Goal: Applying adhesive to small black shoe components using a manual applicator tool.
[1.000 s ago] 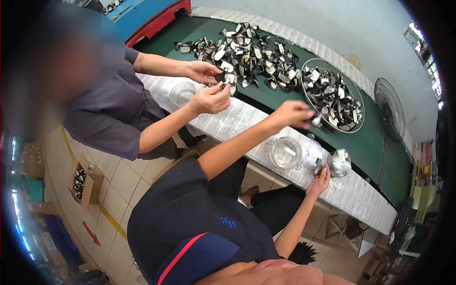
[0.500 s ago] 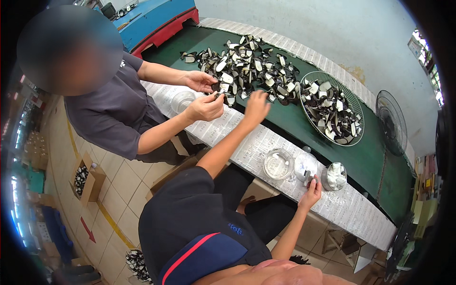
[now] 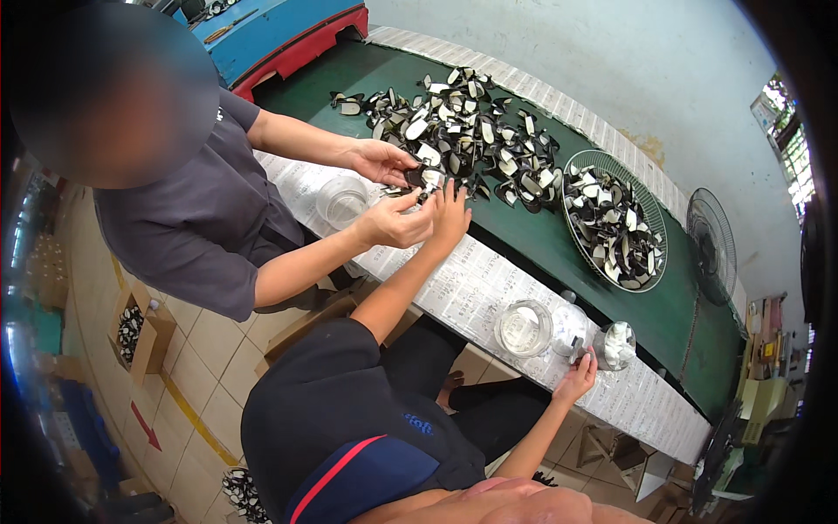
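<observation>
My left hand (image 3: pixel 450 216) reaches to the near edge of a heap of small black-and-white curved pieces (image 3: pixel 487 131), fingers stretched out. It is right beside a co-worker's hand (image 3: pixel 397 220), and nothing shows in its grasp. My right hand (image 3: pixel 575 379) is at the table's near side, pinching a small dark piece (image 3: pixel 576 349), partly hidden by the fingers. Close to that hand are a clear round bowl (image 3: pixel 546 327) and a container with white wadding (image 3: pixel 619 344). The co-worker handles a dark piece (image 3: pixel 414 178) with both hands.
A green mesh basket (image 3: pixel 661 253) full of similar pieces stands on the green table (image 3: pixel 515 249), with a fan (image 3: pixel 711 244) at its right. Another clear bowl (image 3: pixel 342 203) is near the co-worker. An open carton (image 3: pixel 155 336) of pieces is on the floor.
My left hand has moved left and nearer along the heap, closer to the co-worker's hands. My right hand stays by the bowls with the dark piece. The whole view has shifted slightly.
</observation>
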`<state>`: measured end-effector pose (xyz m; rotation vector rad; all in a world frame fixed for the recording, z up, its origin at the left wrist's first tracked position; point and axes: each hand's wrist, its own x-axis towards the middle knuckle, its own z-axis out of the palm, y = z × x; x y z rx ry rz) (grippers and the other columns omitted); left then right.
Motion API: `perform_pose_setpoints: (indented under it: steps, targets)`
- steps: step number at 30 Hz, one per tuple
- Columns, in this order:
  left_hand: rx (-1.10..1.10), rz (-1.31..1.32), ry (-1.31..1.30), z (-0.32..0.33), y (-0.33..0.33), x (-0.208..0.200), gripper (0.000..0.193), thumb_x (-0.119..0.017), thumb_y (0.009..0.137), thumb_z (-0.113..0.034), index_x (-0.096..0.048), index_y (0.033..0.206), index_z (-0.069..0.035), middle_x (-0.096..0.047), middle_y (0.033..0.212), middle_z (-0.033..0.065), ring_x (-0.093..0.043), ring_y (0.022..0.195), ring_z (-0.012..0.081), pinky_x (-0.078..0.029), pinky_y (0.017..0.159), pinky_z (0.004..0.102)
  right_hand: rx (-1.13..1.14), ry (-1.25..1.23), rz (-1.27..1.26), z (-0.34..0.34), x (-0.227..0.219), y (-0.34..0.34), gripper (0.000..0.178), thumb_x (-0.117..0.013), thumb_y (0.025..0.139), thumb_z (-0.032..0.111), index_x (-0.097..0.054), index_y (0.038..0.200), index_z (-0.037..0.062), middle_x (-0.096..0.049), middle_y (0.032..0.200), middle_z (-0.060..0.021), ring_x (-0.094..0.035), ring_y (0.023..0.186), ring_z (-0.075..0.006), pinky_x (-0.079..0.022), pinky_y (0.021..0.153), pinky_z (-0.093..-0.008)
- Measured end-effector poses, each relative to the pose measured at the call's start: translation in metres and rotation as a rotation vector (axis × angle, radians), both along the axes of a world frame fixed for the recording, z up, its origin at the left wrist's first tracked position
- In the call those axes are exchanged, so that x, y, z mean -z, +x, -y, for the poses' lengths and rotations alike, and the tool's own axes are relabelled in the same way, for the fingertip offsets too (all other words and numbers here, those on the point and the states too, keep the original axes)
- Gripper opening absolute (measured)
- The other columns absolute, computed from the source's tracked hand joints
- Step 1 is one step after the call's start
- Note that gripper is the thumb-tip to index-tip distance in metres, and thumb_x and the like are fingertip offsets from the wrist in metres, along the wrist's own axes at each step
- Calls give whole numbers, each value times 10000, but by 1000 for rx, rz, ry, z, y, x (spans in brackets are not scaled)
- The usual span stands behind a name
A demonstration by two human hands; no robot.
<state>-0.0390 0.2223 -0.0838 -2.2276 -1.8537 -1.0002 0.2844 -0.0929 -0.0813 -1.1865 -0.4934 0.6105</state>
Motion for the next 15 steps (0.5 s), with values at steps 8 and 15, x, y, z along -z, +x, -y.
perform_pose_setpoints:
  steps: [8,15]
  targets:
    - [27,2,-95,2,0,-8,528,-649,840,-269,-512,1311,-75,-373,1444,192,-230,1373,450,-253,1059,594,54,-21,-5,-7,-10,-10,282,-587,953,176,-602,1182,11,-554,876,36,-457,751,-59,-379,687,-212]
    - [78,23,-82,1,4,-13,661,-693,808,-222,-415,1394,-91,-431,1372,148,-296,1361,338,-284,1055,555,31,-66,-8,5,-2,-3,294,-580,953,188,-594,1211,46,-594,928,31,-513,807,-55,-409,711,-221]
